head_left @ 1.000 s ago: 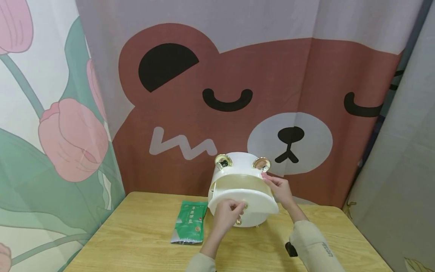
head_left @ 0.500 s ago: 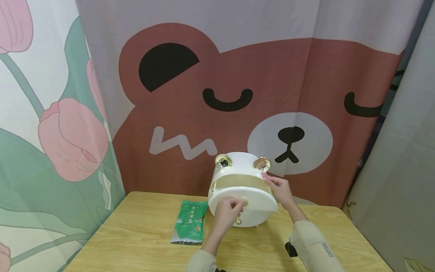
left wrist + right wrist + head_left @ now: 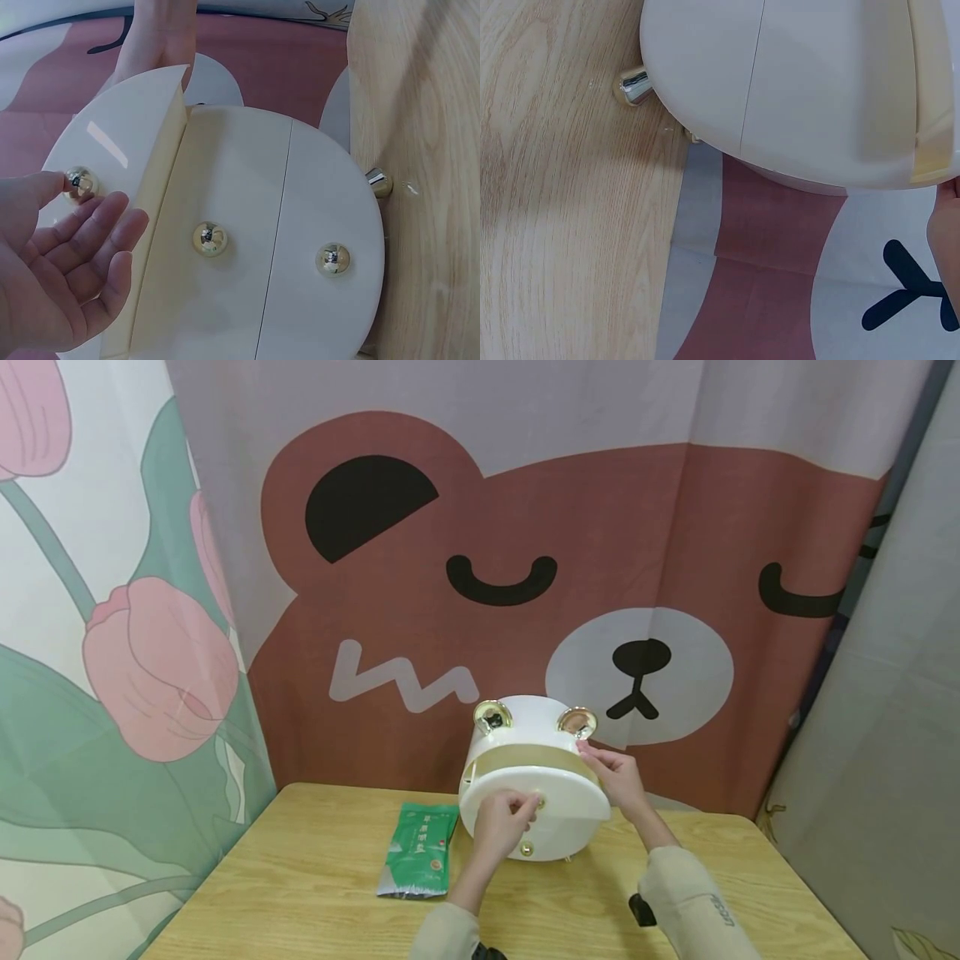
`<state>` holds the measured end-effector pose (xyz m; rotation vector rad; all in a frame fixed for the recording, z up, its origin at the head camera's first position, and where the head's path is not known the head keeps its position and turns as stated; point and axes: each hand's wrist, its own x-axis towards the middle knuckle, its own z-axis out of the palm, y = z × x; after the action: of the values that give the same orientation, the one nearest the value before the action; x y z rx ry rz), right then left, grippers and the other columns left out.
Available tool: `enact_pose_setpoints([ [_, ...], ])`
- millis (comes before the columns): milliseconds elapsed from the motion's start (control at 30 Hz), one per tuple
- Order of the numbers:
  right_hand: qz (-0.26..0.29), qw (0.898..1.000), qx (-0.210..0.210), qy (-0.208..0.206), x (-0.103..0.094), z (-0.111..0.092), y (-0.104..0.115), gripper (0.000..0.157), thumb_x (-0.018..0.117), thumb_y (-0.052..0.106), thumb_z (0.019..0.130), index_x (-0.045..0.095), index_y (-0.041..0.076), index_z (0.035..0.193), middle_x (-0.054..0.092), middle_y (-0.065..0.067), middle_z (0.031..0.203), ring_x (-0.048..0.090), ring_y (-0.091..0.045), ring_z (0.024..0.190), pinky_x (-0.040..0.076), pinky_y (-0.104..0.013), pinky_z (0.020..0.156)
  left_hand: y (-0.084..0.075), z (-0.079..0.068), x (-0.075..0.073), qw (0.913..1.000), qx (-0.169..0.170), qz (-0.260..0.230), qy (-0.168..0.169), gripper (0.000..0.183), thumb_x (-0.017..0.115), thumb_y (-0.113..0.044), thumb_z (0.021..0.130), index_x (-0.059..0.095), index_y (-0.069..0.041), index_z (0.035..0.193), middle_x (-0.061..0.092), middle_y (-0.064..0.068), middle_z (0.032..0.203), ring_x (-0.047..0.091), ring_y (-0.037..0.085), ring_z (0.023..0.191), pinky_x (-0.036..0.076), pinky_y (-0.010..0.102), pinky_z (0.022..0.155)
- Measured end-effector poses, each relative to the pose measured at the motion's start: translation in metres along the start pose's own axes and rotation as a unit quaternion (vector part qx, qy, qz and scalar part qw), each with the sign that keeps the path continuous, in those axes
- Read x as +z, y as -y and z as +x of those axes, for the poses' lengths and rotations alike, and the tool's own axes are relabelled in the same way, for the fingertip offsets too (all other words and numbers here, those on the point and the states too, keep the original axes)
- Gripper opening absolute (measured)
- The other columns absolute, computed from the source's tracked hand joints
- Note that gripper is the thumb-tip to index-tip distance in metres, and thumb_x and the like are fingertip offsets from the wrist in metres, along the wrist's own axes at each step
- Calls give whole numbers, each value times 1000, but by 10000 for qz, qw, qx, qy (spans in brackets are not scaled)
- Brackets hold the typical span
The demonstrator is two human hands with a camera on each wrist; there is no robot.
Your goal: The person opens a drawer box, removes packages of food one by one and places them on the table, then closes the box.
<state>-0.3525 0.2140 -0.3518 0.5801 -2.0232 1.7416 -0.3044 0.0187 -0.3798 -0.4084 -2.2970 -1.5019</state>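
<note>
A white, round-fronted drawer box [image 3: 525,718] stands on the table, with gold bell-shaped ornaments on top. Its top drawer [image 3: 562,827] is partly pulled out. My left hand [image 3: 501,822] pinches this drawer's gold knob [image 3: 80,184]; in the left wrist view the thumb lies against it and the other fingers curl below. Two lower gold knobs, the middle one [image 3: 210,238] and the bottom one [image 3: 333,259], are untouched. With its fingertips, my right hand [image 3: 617,779] touches the upper right of the box, below the right bell [image 3: 577,723]. Only its edge shows in the right wrist view.
Left of the box, a green packet [image 3: 422,852] lies on the wooden table [image 3: 322,868]. Behind the table hangs a curtain [image 3: 420,652] with a bear print. Short gold feet [image 3: 634,85] hold the box off the tabletop.
The top drawer has slid a little farther into the box, and the left hand on its knob has moved forward with it. The right hand stays in place.
</note>
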Motion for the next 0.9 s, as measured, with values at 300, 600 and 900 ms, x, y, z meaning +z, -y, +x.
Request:
enact_pose_setpoints([
  [300,25,9999,138,-59,-4,6,-17,26,57,3,86,57,-16,103,52,-25,113,53,-1,99,40,-14,80,0,4,1,10000,13,-3,-52,30,62,-28,83,67,-4,67,60,-2,57,49,1,45,41,19,45],
  [600,-195,9997,60,-109,-6,8,-30,33,60,15,86,59,-13,103,55,-19,111,54,1,99,41,-16,82,3,9,3,9998,-11,159,-73,33,61,-31,83,66,-6,63,60,1,55,46,2,44,37,20,45],
  [900,-178,9998,86,-103,-7,8,-30,35,60,20,86,60,-11,102,56,-17,111,54,0,100,41,-17,82,2,15,3,9993,-106,339,-112,34,60,-32,84,64,-7,61,57,-4,53,46,2,46,39,21,47],
])
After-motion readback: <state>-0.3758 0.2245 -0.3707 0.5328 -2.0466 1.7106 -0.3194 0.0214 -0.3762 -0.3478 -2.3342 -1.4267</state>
